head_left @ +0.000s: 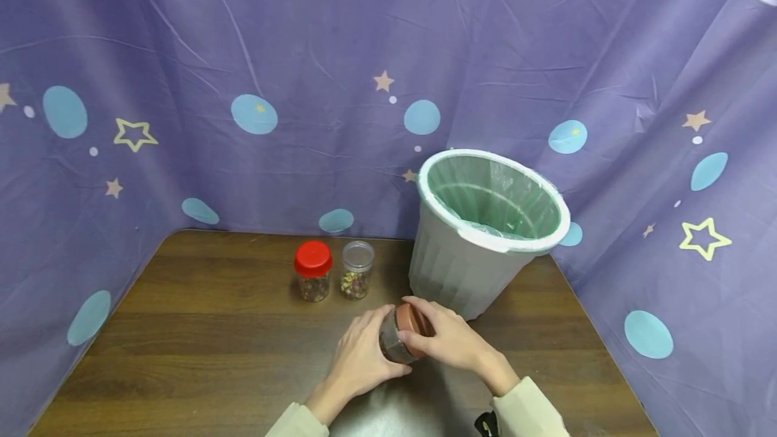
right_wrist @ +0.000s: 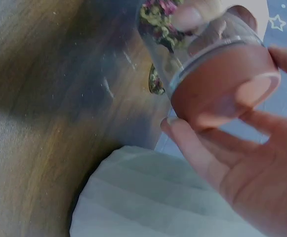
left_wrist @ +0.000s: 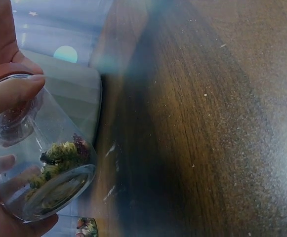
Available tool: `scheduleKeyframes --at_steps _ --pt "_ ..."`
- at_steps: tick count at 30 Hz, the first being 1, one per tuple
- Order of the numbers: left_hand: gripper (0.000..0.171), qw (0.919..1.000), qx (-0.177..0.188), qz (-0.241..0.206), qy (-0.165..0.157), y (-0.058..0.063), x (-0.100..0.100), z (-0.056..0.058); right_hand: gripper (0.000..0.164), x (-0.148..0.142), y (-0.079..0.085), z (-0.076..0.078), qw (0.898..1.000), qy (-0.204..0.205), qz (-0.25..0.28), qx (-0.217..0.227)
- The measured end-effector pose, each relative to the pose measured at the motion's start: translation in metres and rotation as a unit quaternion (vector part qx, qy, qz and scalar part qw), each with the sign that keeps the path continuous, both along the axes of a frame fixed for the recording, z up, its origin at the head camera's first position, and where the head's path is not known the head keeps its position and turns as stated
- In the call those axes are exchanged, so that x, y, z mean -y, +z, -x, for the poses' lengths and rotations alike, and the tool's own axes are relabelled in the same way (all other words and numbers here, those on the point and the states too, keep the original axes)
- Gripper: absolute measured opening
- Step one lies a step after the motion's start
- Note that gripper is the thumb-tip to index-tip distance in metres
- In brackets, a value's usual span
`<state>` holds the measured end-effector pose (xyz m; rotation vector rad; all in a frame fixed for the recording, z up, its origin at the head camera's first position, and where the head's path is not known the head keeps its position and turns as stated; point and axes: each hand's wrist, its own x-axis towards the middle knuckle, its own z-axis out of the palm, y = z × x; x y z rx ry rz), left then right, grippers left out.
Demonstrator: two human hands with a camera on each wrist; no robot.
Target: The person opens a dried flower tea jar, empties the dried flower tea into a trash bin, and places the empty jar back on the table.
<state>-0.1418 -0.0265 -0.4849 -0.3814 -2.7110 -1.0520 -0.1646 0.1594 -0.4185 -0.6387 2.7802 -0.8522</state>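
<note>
A clear jar (head_left: 394, 342) with an orange-brown lid (right_wrist: 217, 86) is tilted between both hands above the table. My left hand (head_left: 362, 355) grips the jar's body, thumb on one side and fingers round the other. Around the lid curl the fingers and thumb of my right hand (head_left: 454, 339). Dried flowers (left_wrist: 59, 158), yellow-green with some dark pink, lie in the lower part of the jar. The lid sits on the jar's mouth.
Behind the hands stand a red-lidded jar (head_left: 313, 268) and a clear-lidded jar (head_left: 357, 268), both holding dried pieces. A pale bin (head_left: 446, 258) with a clear liner is at the back right of the wooden table (head_left: 231, 329). Purple patterned cloth (head_left: 303, 86) hangs behind.
</note>
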Motion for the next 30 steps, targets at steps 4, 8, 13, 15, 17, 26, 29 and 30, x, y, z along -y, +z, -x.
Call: scheduleKeyframes --at_steps 4,8,13,15,17,26,29,30 --pt "0.095 1.0 0.008 -0.002 -0.002 -0.0004 -0.0005 -0.0004 0.066 -0.0054 0.0009 -0.0015 0.999 0.031 0.009 -0.002" --pt "0.095 0.9999 0.015 -0.003 -0.005 -0.0002 -0.0008 -0.0011 0.066 -0.0077 -0.0004 -0.0035 0.999 0.041 0.013 -0.007" --pt "0.096 0.9999 0.013 -0.006 -0.003 0.0008 -0.0002 -0.0013 0.075 -0.0082 -0.0012 -0.0035 0.999 0.035 0.023 0.002" --pt "0.096 0.9999 0.011 -0.009 -0.002 0.0012 0.0003 -0.0012 0.078 -0.0086 -0.0008 -0.0034 0.999 0.025 0.031 0.017" --pt "0.096 0.9999 0.008 -0.01 -0.001 0.0011 0.0008 -0.0012 0.08 -0.009 -0.0006 -0.0033 0.999 0.011 0.036 0.032" --pt "0.095 1.0 0.002 -0.007 -0.001 0.0006 0.0006 -0.0019 0.066 -0.0061 -0.0005 -0.0005 0.997 -0.062 0.032 0.018" --pt "0.095 1.0 0.0 -0.003 -0.001 0.0011 -0.0001 -0.0019 0.062 -0.0043 -0.0001 0.0011 0.995 -0.092 0.024 0.008" --pt "0.095 1.0 0.0 -0.002 -0.002 0.0016 -0.0005 -0.0018 0.062 -0.0037 0.0003 0.0016 0.995 -0.102 0.019 0.006"
